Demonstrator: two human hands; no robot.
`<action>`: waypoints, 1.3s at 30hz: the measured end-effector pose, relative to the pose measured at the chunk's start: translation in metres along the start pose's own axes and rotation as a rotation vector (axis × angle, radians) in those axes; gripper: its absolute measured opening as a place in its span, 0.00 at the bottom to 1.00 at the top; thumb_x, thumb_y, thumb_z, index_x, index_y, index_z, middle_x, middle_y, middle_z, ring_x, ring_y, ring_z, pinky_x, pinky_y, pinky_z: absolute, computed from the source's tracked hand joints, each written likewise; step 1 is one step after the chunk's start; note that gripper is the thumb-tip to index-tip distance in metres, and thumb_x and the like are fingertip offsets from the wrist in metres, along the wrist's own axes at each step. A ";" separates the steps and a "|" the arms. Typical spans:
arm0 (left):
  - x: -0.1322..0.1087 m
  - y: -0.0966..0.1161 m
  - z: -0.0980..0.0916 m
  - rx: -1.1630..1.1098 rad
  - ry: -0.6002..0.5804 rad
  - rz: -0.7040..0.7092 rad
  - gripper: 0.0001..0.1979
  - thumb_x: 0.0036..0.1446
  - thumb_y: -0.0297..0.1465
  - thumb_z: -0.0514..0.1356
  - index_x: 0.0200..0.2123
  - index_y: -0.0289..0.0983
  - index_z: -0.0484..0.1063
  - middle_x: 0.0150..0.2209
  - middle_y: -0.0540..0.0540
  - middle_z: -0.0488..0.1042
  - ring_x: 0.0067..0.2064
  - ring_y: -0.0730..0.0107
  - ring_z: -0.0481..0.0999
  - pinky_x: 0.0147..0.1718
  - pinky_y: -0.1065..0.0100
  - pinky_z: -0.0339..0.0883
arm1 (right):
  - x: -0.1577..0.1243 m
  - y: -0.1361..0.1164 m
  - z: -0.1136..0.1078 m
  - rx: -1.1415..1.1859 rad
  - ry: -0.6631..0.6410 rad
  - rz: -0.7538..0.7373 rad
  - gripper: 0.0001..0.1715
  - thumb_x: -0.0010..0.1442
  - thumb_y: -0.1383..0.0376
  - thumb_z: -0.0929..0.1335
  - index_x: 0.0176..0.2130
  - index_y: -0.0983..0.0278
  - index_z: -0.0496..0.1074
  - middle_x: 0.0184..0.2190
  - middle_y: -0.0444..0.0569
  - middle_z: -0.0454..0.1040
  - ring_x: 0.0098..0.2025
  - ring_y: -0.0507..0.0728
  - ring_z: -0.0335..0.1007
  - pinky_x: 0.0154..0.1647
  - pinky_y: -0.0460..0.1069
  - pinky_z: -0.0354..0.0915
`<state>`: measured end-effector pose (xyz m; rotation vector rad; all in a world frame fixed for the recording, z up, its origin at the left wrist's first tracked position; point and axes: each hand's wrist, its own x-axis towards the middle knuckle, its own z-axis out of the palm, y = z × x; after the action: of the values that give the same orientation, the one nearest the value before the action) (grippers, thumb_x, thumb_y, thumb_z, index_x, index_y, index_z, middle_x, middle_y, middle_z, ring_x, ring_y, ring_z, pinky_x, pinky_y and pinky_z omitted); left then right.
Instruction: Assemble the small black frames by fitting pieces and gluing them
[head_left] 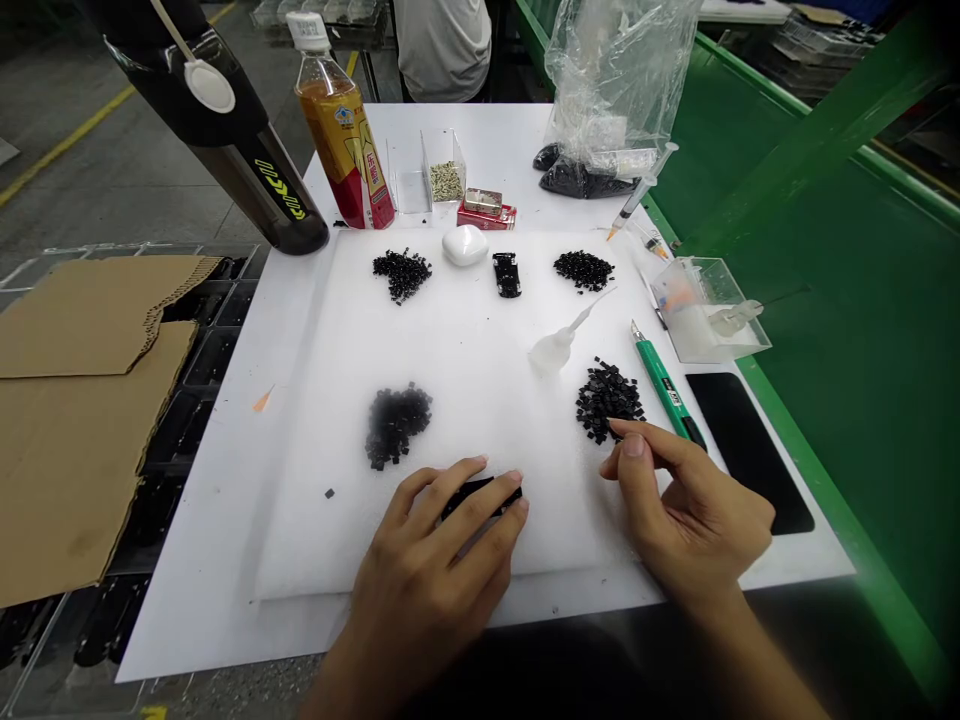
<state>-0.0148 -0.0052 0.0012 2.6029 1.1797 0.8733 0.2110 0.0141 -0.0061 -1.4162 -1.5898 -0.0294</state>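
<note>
A: Materials, nearest first?

B: Flat black part under the left hand, mostly covered. By the right hand, a loose chip heap, its pieces small, dark, squarish. All on a thick white pad, cloudy surface. Beside the heap: green knife, smooth black slab.

A: Further out?

B: White squeeze bottle, thin slanted spout. Then a glossy, finer-grained left heap and a matching right heap, with a rounded white lump between. Beyond, a clear crinkled bag.

A: Part relative to hands?

B: Directly beneath the left fingers, near the pad's close edge; well left of the right hand.

A: Hands?

B: Apart from each other. Left: fingers extended, slightly spread across the part; thumb unclear, can't tell if it grips. Right: half curled, thumb and forefinger tips near each other at the chip heap's edge; can't tell whether they pinch a piece.
</note>
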 end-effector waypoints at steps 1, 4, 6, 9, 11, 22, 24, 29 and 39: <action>0.000 0.000 0.000 0.004 0.002 0.002 0.15 0.65 0.21 0.61 0.52 0.37 0.78 0.59 0.48 0.76 0.62 0.52 0.71 0.55 0.51 0.66 | 0.000 0.000 0.000 0.000 0.005 0.004 0.19 0.60 0.74 0.72 0.49 0.58 0.80 0.29 0.41 0.81 0.25 0.50 0.76 0.31 0.48 0.75; 0.000 0.000 0.000 0.011 0.003 0.002 0.15 0.65 0.21 0.61 0.53 0.37 0.77 0.60 0.47 0.76 0.63 0.51 0.70 0.55 0.51 0.66 | 0.000 0.000 0.000 0.000 0.020 0.028 0.18 0.61 0.73 0.72 0.48 0.57 0.80 0.28 0.40 0.80 0.24 0.50 0.74 0.29 0.48 0.73; 0.000 -0.001 0.000 0.009 -0.002 0.001 0.15 0.65 0.21 0.61 0.53 0.37 0.77 0.60 0.48 0.76 0.62 0.52 0.71 0.55 0.51 0.66 | 0.000 0.000 0.000 -0.001 0.025 0.044 0.16 0.61 0.73 0.72 0.48 0.58 0.80 0.27 0.40 0.80 0.23 0.50 0.74 0.28 0.48 0.73; 0.000 -0.001 0.001 0.010 0.002 0.001 0.15 0.65 0.21 0.60 0.52 0.37 0.78 0.59 0.47 0.76 0.62 0.52 0.72 0.55 0.51 0.67 | -0.001 0.002 0.000 -0.001 0.026 0.047 0.16 0.61 0.73 0.72 0.47 0.58 0.80 0.26 0.40 0.79 0.23 0.50 0.74 0.28 0.48 0.72; -0.001 -0.001 0.001 0.019 0.009 0.007 0.15 0.65 0.21 0.61 0.52 0.37 0.78 0.59 0.47 0.76 0.62 0.51 0.72 0.54 0.50 0.67 | -0.002 0.003 0.001 0.008 0.032 0.043 0.16 0.61 0.73 0.72 0.47 0.58 0.80 0.26 0.41 0.79 0.23 0.50 0.74 0.27 0.48 0.72; -0.002 -0.001 0.005 -0.142 0.340 -0.107 0.24 0.59 0.13 0.61 0.58 0.30 0.72 0.52 0.39 0.79 0.55 0.57 0.77 0.51 0.55 0.76 | 0.004 -0.015 -0.002 0.115 -0.210 -0.152 0.18 0.61 0.74 0.72 0.50 0.62 0.76 0.31 0.45 0.77 0.30 0.52 0.72 0.31 0.48 0.71; -0.003 0.000 0.005 -0.173 0.412 -0.145 0.23 0.59 0.11 0.60 0.56 0.30 0.73 0.48 0.40 0.80 0.51 0.60 0.79 0.49 0.57 0.77 | 0.006 -0.028 0.002 0.118 -0.416 -0.240 0.19 0.62 0.67 0.73 0.54 0.63 0.74 0.39 0.51 0.76 0.39 0.55 0.71 0.38 0.52 0.72; -0.007 0.000 0.004 -0.192 0.496 -0.182 0.20 0.60 0.11 0.58 0.53 0.29 0.74 0.45 0.42 0.80 0.48 0.63 0.80 0.46 0.61 0.78 | 0.011 -0.046 0.020 0.028 -0.734 -0.379 0.17 0.67 0.61 0.69 0.54 0.64 0.72 0.47 0.56 0.74 0.46 0.61 0.65 0.44 0.58 0.68; -0.011 0.007 0.000 -0.155 0.603 -0.309 0.19 0.62 0.12 0.59 0.51 0.34 0.76 0.43 0.46 0.80 0.44 0.68 0.81 0.44 0.66 0.76 | 0.018 -0.020 -0.027 -0.088 -0.499 -0.299 0.13 0.64 0.61 0.72 0.47 0.63 0.73 0.43 0.52 0.75 0.45 0.59 0.68 0.48 0.55 0.64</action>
<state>-0.0156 -0.0177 -0.0011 2.0057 1.5142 1.6559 0.2151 0.0054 0.0307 -1.3010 -2.2279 0.0852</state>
